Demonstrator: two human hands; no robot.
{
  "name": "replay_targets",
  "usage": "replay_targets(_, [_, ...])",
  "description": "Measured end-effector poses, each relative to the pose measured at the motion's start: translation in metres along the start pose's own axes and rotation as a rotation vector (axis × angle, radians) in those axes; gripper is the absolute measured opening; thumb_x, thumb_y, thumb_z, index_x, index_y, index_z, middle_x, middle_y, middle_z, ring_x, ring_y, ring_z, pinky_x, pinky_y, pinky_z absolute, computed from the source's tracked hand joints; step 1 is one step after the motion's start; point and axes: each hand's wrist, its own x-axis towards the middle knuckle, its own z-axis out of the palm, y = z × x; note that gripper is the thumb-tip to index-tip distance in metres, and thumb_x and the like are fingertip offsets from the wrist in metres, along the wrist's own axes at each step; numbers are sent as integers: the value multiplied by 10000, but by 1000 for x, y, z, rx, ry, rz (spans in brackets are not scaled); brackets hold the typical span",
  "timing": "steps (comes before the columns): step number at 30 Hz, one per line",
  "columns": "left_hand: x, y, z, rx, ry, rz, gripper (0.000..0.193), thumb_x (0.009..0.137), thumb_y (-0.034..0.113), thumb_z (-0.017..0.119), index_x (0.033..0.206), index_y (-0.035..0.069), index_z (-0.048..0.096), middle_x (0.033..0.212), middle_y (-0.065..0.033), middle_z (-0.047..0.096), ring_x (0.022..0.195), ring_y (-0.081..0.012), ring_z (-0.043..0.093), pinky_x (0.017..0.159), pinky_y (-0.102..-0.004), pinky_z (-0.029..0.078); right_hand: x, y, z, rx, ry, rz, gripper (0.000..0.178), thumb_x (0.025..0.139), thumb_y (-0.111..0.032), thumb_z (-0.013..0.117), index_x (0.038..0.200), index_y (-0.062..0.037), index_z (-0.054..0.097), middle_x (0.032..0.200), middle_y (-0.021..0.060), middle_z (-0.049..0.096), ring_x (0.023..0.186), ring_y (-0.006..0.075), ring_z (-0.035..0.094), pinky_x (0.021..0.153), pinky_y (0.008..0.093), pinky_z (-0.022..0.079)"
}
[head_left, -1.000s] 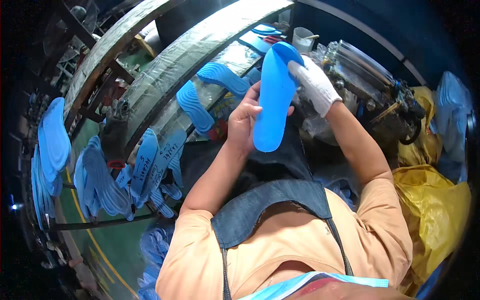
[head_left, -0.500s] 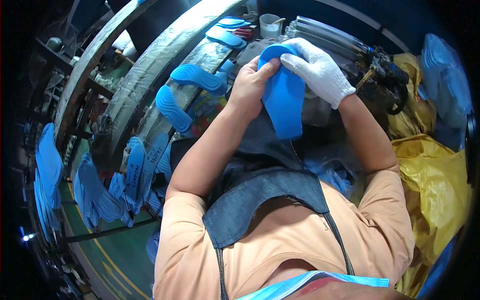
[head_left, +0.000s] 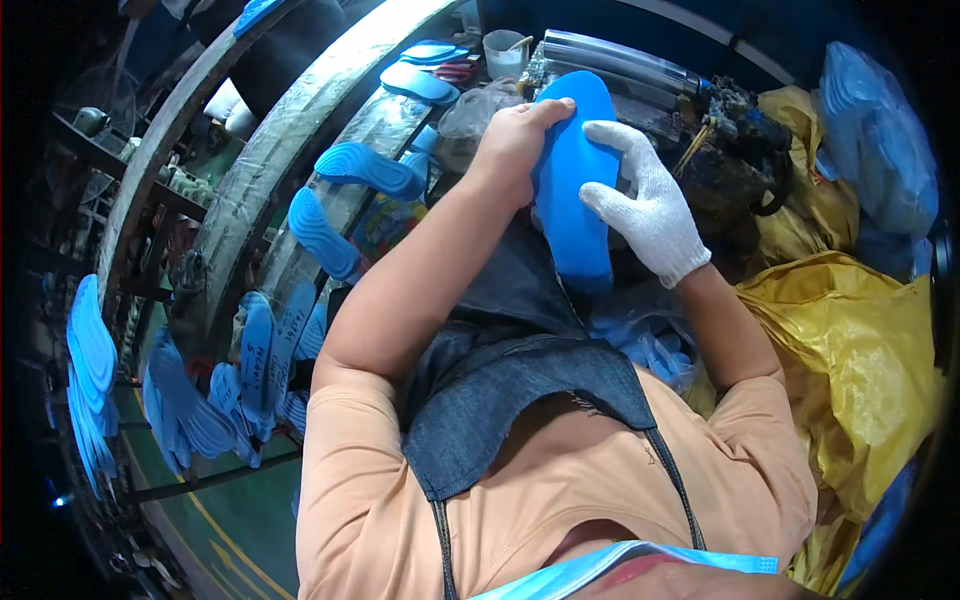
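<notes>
A blue insole (head_left: 576,190) is held up over my lap, its long flat face turned towards me. My bare left hand (head_left: 515,150) grips it along the left edge, with the thumb lying across the upper part of the face. Beside its right edge is my right hand (head_left: 650,208) in a white knit glove. The gloved thumb and forefinger are spread apart, their tips over or at the insole's face; whether they touch it I cannot tell. The other right fingers are partly hidden.
Several blue insoles lie on a plastic-wrapped bench (head_left: 340,190) at left, and more hang in bunches (head_left: 185,400) lower left. A white cup (head_left: 505,52) with a stick stands at the back. Clear film rolls (head_left: 620,62) lie behind my hands. Yellow sacks (head_left: 850,350) crowd the right.
The insole has turned so more of its broad face shows. My right hand has come off its top edge and moved down its right side, fingers opening. My left hand keeps its grip.
</notes>
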Motion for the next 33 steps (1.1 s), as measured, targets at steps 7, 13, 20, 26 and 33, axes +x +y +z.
replay_targets(7, [-10,-5,-12,573,12,689,501,893,105,635,1352,28,451,1244,-203,567,1032,-241,626,820,-370,552,7,4,-8,406,62,164,590,895,-133,651,1414,27,419,1270,177,574,1154,227,577,996,335,466])
replay_targets(13, [-18,-1,-11,1583,125,1464,367,814,57,623,1179,85,615,1292,-106,587,1064,-335,630,974,-428,496,10,8,-23,503,16,200,564,933,-208,618,1413,24,434,1231,157,586,1055,177,592,895,282,496])
replay_targets(20, [1,16,-8,1415,-38,1253,197,823,65,631,1021,55,630,1036,-132,687,932,-315,681,802,-381,539,6,-30,-50,33,-46,137,463,950,-223,607,1335,18,513,1051,108,647,876,116,593,774,247,496])
replay_targets(26, [27,39,-1,1456,-174,1061,285,786,69,701,1049,45,594,972,-181,693,960,-348,684,813,-406,535,17,-61,-97,-88,117,-41,361,939,-156,603,1262,5,586,1005,38,644,830,74,547,763,226,468])
replay_targets(33, [40,67,26,1621,-272,948,262,828,40,673,1074,44,584,969,-201,695,979,-386,671,839,-445,528,44,-78,-136,-403,277,-161,437,955,-341,570,1309,-85,603,1076,52,673,928,123,601,828,262,472])
